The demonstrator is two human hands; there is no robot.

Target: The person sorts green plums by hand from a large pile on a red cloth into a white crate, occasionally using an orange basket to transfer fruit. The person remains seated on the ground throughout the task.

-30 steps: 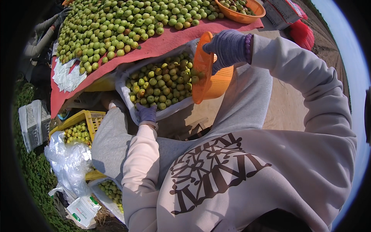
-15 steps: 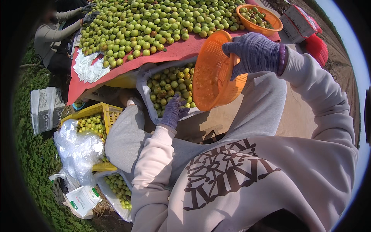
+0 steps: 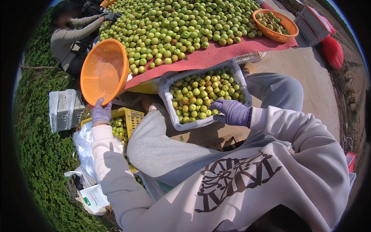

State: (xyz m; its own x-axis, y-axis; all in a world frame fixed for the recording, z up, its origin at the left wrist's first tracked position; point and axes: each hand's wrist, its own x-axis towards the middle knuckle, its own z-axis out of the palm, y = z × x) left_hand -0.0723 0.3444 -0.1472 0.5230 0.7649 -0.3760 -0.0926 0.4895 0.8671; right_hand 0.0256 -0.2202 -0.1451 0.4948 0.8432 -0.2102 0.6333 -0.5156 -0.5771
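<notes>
Lined crate (image 3: 201,123): set in front, judged heavy | Orange basket (image 3: 103,69): held tilted at left, judged light, springy, best taken by its rim | Left grip (image 3: 101,113): closed on lower rim | Right grip (image 3: 234,112): half parted over crate, nothing visibly held | Crated fruit (image 3: 203,94): judged firm, easily bruised
</notes>
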